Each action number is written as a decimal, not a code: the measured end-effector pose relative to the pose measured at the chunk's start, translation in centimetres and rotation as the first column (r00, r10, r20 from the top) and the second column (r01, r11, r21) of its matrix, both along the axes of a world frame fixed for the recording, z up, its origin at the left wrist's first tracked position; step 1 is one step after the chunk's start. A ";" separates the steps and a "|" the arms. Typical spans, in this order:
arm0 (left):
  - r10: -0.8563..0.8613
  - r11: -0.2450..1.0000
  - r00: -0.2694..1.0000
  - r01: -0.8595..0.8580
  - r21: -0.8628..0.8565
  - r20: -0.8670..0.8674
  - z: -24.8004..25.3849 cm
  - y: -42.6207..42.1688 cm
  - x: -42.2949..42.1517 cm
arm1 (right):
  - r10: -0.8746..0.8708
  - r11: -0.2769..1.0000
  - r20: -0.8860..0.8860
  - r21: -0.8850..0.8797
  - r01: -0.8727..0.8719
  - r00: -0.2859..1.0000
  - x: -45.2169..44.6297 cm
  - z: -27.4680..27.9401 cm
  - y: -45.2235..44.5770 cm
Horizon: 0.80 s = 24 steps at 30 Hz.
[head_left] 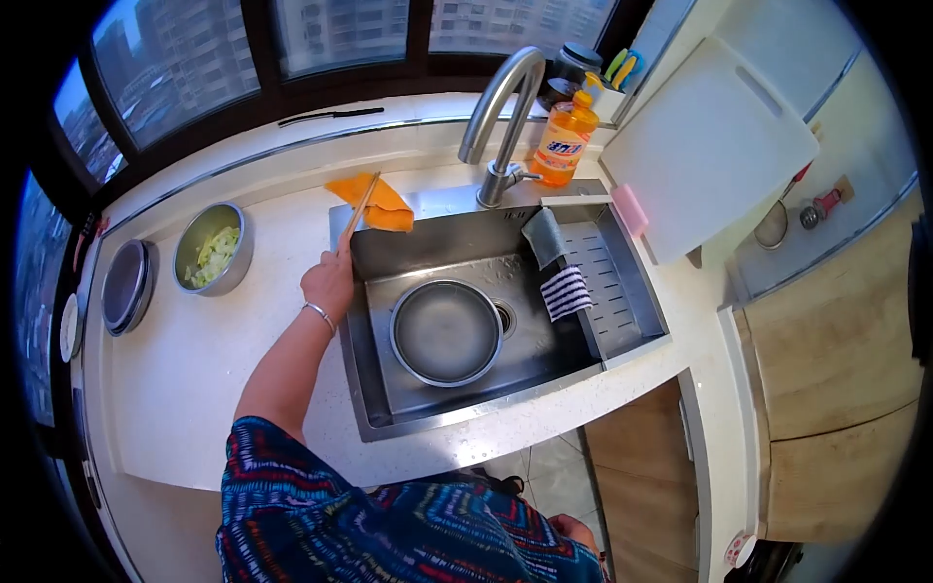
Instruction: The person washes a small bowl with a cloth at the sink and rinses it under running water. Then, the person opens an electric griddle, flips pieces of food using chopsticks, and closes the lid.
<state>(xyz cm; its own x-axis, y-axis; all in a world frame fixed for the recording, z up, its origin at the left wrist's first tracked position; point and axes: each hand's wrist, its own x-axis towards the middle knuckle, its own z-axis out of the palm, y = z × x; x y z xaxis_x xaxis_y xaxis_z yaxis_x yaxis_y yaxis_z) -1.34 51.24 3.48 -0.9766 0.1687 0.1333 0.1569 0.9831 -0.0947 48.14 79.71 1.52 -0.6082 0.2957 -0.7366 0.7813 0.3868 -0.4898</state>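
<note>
My left hand (328, 285) is closed around chopsticks (362, 206) at the sink's left edge, their tips over an orange cloth (389, 207) behind the sink. Low in the view, my right hand (575, 531) is partly hidden by the patterned clothing, and its fingers cannot be made out. A round metal pan (446, 332) sits in the sink (389, 406), left of the drain. On the counter to the left, a metal bowl (243, 255) holds chopped pale green vegetable (216, 256).
Stacked round dishes (126, 287) stand far left. Behind the sink rise the faucet (507, 117) and an orange soap bottle (564, 146). A grey cloth (544, 238) and a striped cloth (566, 293) hang on the divider. A white board (709, 146) leans at the right.
</note>
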 end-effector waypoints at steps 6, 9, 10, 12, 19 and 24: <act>-0.058 0.985 0.998 0.056 -0.162 -0.005 0.7 -1.8 2.6 | -0.160 0.983 -0.073 -0.098 0.152 0.984 2.8 -0.6 -1.5; -0.035 0.972 0.999 0.026 -0.233 -0.035 1.4 -3.1 4.1 | -0.114 0.993 -0.058 0.012 0.115 0.992 2.9 1.5 -2.2; -0.034 0.976 0.997 0.019 -0.218 -0.064 1.1 -3.7 4.4 | -0.087 0.994 -0.078 0.053 0.091 0.993 3.3 2.2 -2.3; -0.099 0.992 0.979 0.082 -0.101 -0.180 -0.3 -5.4 4.6 | -0.168 0.977 -0.107 0.112 0.180 0.980 5.4 2.7 -2.6; -0.524 0.665 0.848 0.462 0.587 -0.074 3.2 8.0 19.2 | -0.269 0.936 -0.279 0.148 0.318 0.922 18.5 -0.8 -3.0; -0.870 0.404 0.373 0.163 0.900 0.323 -4.7 22.3 35.9 | -0.439 0.735 -0.631 0.158 0.659 0.640 29.1 1.3 -5.0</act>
